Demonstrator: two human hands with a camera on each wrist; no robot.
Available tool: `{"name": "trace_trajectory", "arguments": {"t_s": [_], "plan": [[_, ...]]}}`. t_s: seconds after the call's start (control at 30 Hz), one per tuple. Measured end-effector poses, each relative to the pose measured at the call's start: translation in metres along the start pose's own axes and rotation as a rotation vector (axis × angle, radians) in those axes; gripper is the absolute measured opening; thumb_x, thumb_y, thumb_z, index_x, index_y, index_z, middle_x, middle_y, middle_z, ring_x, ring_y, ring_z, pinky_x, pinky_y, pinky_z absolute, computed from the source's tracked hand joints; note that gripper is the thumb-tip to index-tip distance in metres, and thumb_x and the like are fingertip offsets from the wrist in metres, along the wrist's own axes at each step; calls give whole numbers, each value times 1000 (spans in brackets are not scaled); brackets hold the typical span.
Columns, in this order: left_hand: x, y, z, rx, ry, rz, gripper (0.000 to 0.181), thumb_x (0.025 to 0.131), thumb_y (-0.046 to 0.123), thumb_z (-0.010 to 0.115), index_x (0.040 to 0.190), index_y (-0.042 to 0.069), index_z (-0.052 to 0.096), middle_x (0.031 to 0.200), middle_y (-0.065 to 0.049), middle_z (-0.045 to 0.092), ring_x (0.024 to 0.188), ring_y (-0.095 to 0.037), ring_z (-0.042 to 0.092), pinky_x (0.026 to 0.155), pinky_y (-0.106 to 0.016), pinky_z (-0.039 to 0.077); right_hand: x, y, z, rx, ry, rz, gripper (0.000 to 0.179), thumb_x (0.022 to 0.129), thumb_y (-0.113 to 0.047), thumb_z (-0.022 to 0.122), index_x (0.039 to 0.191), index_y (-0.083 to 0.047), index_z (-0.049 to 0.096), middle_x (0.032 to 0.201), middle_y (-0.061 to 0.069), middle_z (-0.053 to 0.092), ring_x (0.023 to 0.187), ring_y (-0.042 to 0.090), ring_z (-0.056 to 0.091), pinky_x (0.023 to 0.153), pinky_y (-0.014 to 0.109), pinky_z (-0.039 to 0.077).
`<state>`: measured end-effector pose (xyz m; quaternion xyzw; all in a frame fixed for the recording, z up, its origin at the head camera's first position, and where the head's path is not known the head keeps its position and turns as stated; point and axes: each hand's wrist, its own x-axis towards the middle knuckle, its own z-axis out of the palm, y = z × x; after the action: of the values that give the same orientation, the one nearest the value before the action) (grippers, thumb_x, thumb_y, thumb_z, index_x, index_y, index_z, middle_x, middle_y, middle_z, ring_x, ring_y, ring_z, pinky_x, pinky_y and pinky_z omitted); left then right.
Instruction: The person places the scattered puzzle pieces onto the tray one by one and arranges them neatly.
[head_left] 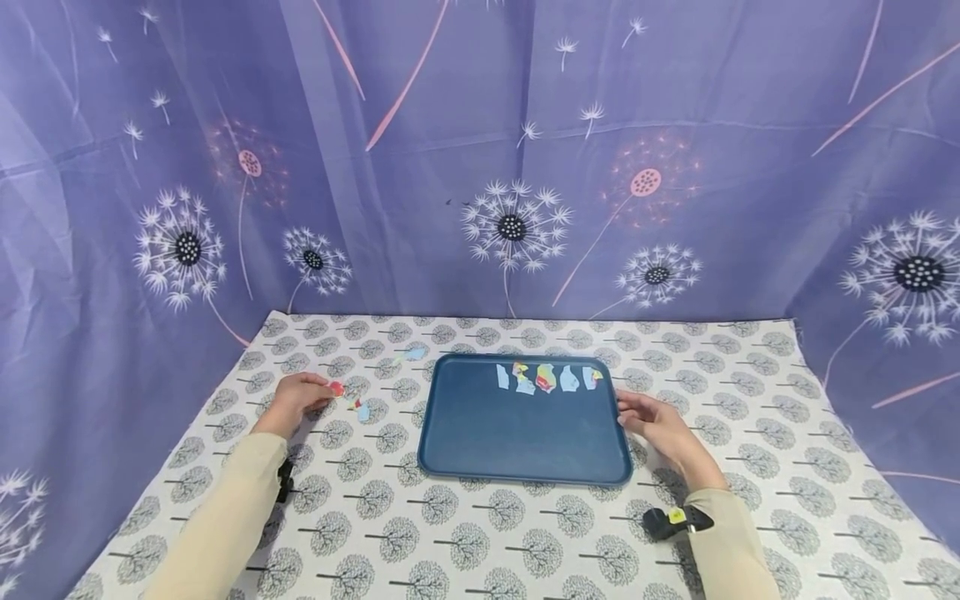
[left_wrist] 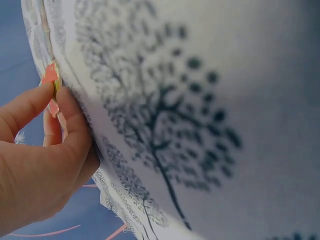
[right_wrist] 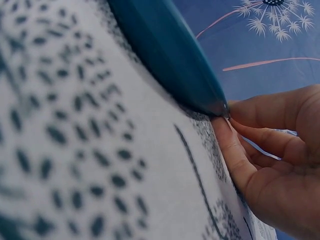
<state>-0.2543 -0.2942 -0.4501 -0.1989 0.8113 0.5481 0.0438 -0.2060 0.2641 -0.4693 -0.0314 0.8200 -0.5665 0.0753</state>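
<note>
At the table's left side my left hand (head_left: 298,400) pinches a small red and yellow piece (left_wrist: 51,75) between thumb and fingertips. Close to its fingers lies a piece in light blue and red (head_left: 362,410). A light blue piece (head_left: 415,354) rests farther back. My right hand (head_left: 660,427) holds the right rim of a dark blue tray (head_left: 517,446), thumb and fingers at the edge in the right wrist view. Along the tray's back right, several irregular flat pieces lie in a row, among them a red and yellow piece (head_left: 545,378) and a plain light blue piece (head_left: 569,379).
A white cloth with a grey tree print (head_left: 495,533) covers the table. Behind it and at both sides hangs a purple curtain (head_left: 420,208) with dandelions. A black strap with a camera (head_left: 667,523) sits on the right wrist.
</note>
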Motion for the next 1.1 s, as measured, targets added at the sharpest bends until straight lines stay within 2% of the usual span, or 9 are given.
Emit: {"name": "trace_trajectory", "arguments": {"t_s": [0.13, 0.3, 0.43, 0.6, 0.73, 0.83, 0.97, 1.1], "plan": [[-1, 3, 1, -90, -44, -6, 35, 90, -4, 60, 121, -16, 51, 77, 1, 61, 65, -7, 62, 66, -22, 59, 0, -1, 0, 5, -4, -4, 54, 92, -3, 61, 141, 6, 41, 127, 26, 54, 106, 16, 58, 88, 14, 51], [-4, 13, 8, -195, -119, -20, 48, 95, 1, 57, 137, -13, 41, 85, 0, 61, 73, -7, 63, 82, -22, 59, -1, -1, 1, 2, -8, -4, 55, 91, -3, 61, 141, 6, 41, 127, 26, 54, 108, 21, 58, 87, 15, 51], [-7, 26, 18, -291, -139, -38, 50, 95, 4, 58, 140, -8, 40, 91, -2, 61, 78, -7, 64, 89, -22, 55, -1, 0, 1, 2, -9, -4, 55, 91, -3, 61, 141, 6, 40, 127, 26, 54, 109, 23, 57, 88, 15, 51], [-15, 46, 33, -399, -184, -18, 54, 94, -1, 58, 142, -8, 36, 101, -7, 58, 82, -9, 65, 95, -24, 52, -1, 1, 0, -6, -7, 3, 54, 92, -4, 61, 141, 5, 41, 128, 25, 54, 107, 17, 58, 88, 14, 50], [-19, 58, 46, -442, -222, -13, 56, 93, -3, 58, 143, -10, 33, 102, -9, 57, 82, -10, 65, 94, -24, 53, -1, 1, 0, -10, -7, 9, 55, 92, -5, 61, 142, 4, 41, 128, 25, 54, 109, 18, 57, 88, 14, 50], [-18, 65, 57, -477, -222, -17, 54, 91, -5, 60, 140, -11, 36, 97, -7, 61, 80, -11, 66, 90, -22, 54, -1, 1, 0, 2, -3, 9, 55, 92, -4, 61, 142, 5, 40, 128, 26, 54, 110, 22, 57, 89, 15, 51], [-11, 68, 75, -524, -219, -20, 50, 88, -7, 63, 134, -11, 43, 86, -5, 67, 73, -11, 67, 83, -23, 57, 0, 0, 0, 13, -1, 10, 55, 92, -3, 60, 142, 6, 39, 129, 27, 52, 112, 26, 56, 89, 16, 52], [-9, 70, 93, -526, -232, -4, 46, 88, -7, 64, 130, -10, 47, 85, -5, 68, 71, -12, 67, 80, -24, 58, 0, 0, 0, 7, 0, 14, 54, 93, -4, 60, 142, 5, 39, 129, 26, 53, 112, 26, 56, 90, 17, 51]]}}
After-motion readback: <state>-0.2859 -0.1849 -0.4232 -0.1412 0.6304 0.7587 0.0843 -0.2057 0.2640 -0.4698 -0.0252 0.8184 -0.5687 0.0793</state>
